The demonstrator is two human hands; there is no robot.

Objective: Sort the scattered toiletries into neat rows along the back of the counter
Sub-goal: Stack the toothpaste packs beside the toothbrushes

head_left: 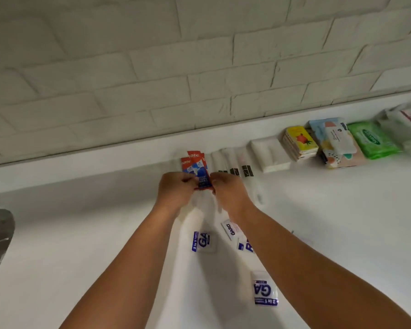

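**A:** What have I got hold of right now?

**B:** My left hand point(176, 189) and right hand point(228, 192) are both curled in. Their fingers pinch the near end of the toothpaste sachets point(196, 168) from either side. The sachets lie flat at the back of the counter point(81, 233), overlapping a little, with their far ends up by the ledge under the wall.

**A:** How will they handle?

**B:** Light and floppy, I'd judge, with slick faces that slide over one another. I'd grip the crimped edges rather than the soft middle, and nudge them rather than lift.

**A:** What's the pale thing between my wrists?

**B:** It's too blurred for me to tell.

**A:** And further out?

**B:** Just right of the sachets are long white packets point(233, 163). After them, in line, come a white box point(269, 154), a yellow tissue pack point(299, 142) and a green wipes pack point(371, 140). Nearer me, the shampoo sachets point(201, 242) lie loose and askew. They look thin and flat, so probably awkward to pick up. I'd slide one along first to get a nail under a corner.
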